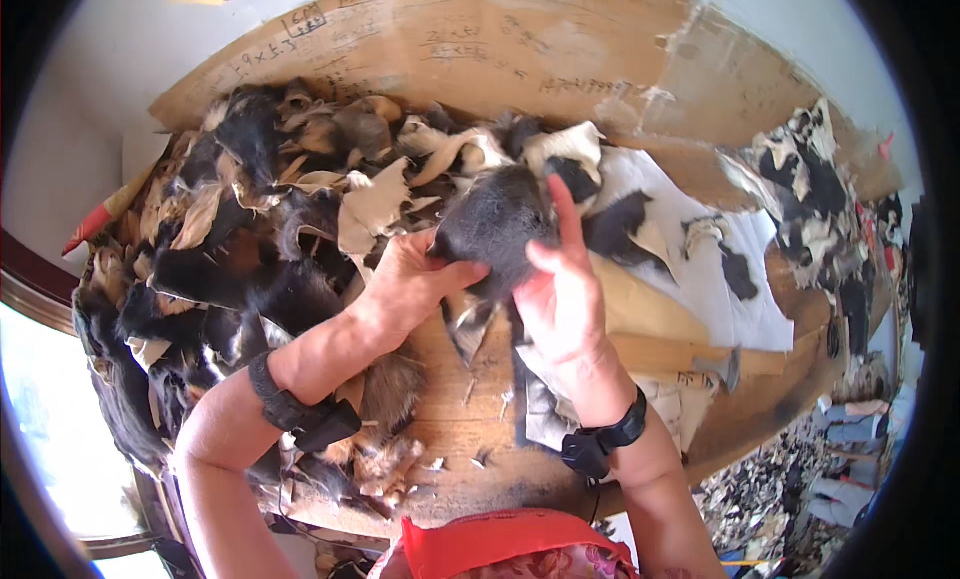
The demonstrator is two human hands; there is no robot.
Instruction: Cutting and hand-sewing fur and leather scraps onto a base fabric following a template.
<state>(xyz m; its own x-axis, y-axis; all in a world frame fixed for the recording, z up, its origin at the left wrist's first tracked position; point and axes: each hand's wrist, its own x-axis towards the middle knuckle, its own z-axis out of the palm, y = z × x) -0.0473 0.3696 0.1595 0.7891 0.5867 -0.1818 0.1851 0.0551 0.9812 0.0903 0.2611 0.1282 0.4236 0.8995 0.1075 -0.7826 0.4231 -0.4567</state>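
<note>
A dark grey-black fur piece is held up over the middle of the bench by both hands. My left hand grips its lower left edge, thumb across the front and the other fingers mostly behind it. My right hand holds the right side, thumb on the fur and forefinger stretched up along the edge. Just behind it lie cream-backed scraps. Under and right of my hands are white paper sheets with dark fur pieces on them.
A big mixed pile of fur scraps covers the left of the wooden bench. A wooden strip with a metal blade-like tool lies at right. More scraps lie far right and below the bench. A marked cardboard board stands behind.
</note>
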